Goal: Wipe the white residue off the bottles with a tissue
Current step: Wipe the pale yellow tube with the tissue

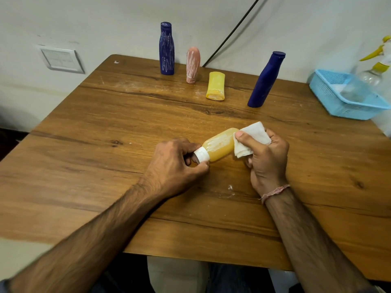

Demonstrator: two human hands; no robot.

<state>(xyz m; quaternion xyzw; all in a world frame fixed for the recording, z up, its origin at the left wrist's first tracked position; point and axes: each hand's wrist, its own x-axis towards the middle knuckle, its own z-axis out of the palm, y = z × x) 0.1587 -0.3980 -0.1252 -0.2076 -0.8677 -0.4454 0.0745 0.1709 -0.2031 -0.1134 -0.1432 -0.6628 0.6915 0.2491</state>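
Observation:
An amber bottle with a white cap lies tilted over the table's middle, white streaks along its upper side. My left hand pinches the cap end. My right hand grips a folded white tissue against the bottle's far end. At the back stand a dark blue bottle and a pink bottle, both streaked white, then a yellow bottle and a second dark blue bottle.
The wooden table carries faint white smears. A light blue mesh basket sits at the right edge with a clear spray bottle by it. A black cable runs up the wall behind.

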